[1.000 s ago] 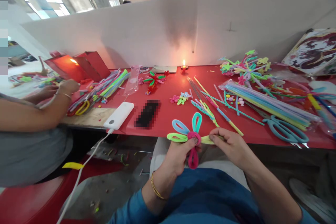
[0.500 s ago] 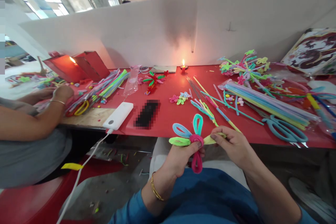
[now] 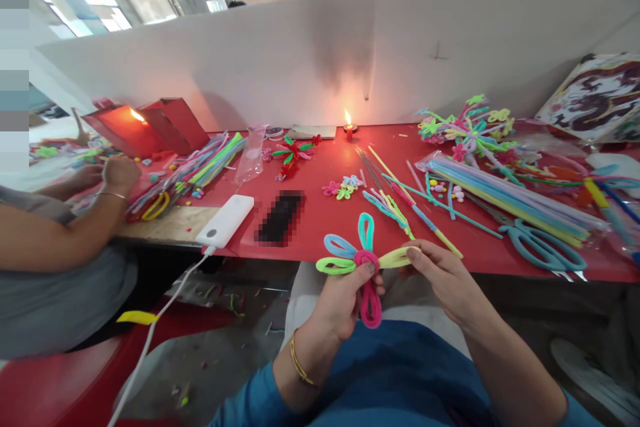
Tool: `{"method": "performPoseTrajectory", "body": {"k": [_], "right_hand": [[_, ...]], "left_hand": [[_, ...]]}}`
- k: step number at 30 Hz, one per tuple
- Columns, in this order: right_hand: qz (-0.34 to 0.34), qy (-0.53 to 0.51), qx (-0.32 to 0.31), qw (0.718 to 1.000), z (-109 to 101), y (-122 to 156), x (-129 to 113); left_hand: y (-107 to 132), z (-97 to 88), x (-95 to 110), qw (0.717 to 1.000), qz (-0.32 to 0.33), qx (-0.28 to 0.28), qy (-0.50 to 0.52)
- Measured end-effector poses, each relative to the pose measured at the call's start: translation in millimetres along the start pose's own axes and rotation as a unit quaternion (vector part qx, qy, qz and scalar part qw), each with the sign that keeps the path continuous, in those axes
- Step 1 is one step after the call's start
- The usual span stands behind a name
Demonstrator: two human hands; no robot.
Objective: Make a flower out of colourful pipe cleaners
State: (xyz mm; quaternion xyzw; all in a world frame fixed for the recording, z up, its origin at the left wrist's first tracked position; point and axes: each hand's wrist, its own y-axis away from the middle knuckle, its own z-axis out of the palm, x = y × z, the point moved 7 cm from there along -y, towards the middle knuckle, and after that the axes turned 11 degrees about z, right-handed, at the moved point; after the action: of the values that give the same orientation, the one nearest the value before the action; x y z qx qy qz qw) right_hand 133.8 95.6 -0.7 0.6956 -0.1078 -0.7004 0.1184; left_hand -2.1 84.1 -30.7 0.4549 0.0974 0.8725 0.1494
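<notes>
A pipe-cleaner flower with looped petals in green, blue, teal, yellow and pink is held over my lap, just off the table's front edge. My left hand pinches its pink coiled centre, thumb on top. At the flower's right side, my right hand grips the tip of the yellow loop between thumb and fingers. Beyond it on the table lie twisted pipe cleaners and small finished blossoms.
A lit candle burns at the back of the red table. Blue scissors and bundled pipe cleaners lie right. A power bank and dark pixelated object lie left, near another person's arm.
The flower and my left hand have shifted slightly left. The yellow petal now shows as a wider, fuller loop, with my right fingers at its tip.
</notes>
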Motion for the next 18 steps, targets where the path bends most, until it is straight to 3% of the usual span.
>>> {"method": "performPoseTrajectory", "body": {"k": [11,18], "right_hand": [[0.046,-0.039,0.028,0.998,-5.9,-5.6,9.6],[0.077,-0.209,-0.044,0.974,6.7,-1.7,10.6]], "left_hand": [[-1.7,-4.1,-1.2,1.0,0.014,0.02,-0.006],[-2.2,-2.2,-4.9,1.0,0.014,0.017,0.005]]}}
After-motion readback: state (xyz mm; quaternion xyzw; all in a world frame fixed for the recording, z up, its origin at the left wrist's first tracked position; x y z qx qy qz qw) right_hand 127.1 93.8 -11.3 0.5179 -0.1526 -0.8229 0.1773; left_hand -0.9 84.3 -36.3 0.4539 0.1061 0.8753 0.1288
